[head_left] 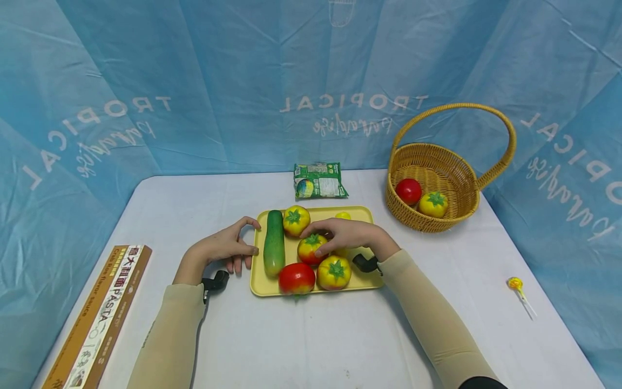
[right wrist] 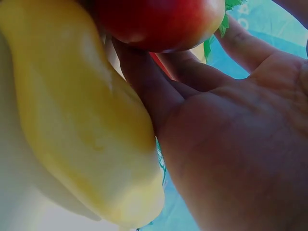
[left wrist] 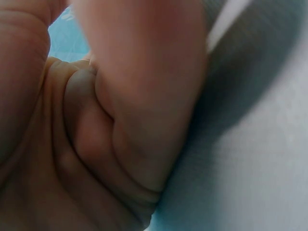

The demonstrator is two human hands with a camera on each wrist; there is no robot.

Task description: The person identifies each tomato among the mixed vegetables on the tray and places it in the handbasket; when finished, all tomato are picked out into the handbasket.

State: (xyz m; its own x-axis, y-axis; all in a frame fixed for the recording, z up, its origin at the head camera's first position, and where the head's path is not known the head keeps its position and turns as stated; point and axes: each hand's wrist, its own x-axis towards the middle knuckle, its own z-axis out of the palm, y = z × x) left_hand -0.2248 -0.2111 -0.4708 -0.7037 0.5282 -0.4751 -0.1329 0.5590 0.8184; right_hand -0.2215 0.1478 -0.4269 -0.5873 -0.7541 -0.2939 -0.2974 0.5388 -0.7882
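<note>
My right hand (head_left: pixel 347 235) reaches over the yellow tray (head_left: pixel 362 283), thumb and fingers around a red-and-yellow tomato (head_left: pixel 311 247). Close beside that hand lies a long, smooth yellow vegetable (right wrist: pixel 86 120), mostly hidden under it in the head view. At the tray's left rim is my left hand (head_left: pixel 221 248), index finger and thumb touching the edge, the other fingers loosely bent. Near it a green cucumber (head_left: pixel 274 243) lies lengthwise. Also in the tray are a yellow tomato (head_left: pixel 296 219) at the back, a red tomato (head_left: pixel 297 279) and another yellow tomato (head_left: pixel 333 273) in front.
A wicker basket (head_left: pixel 423 222) with a tall handle stands at the back right, holding a red tomato (head_left: pixel 408 191) and a yellow one (head_left: pixel 433 204). Behind the tray lies a green snack packet (head_left: pixel 318 181). A pasta box (head_left: pixel 97 319) is at left, a lollipop (head_left: pixel 516 285) at right.
</note>
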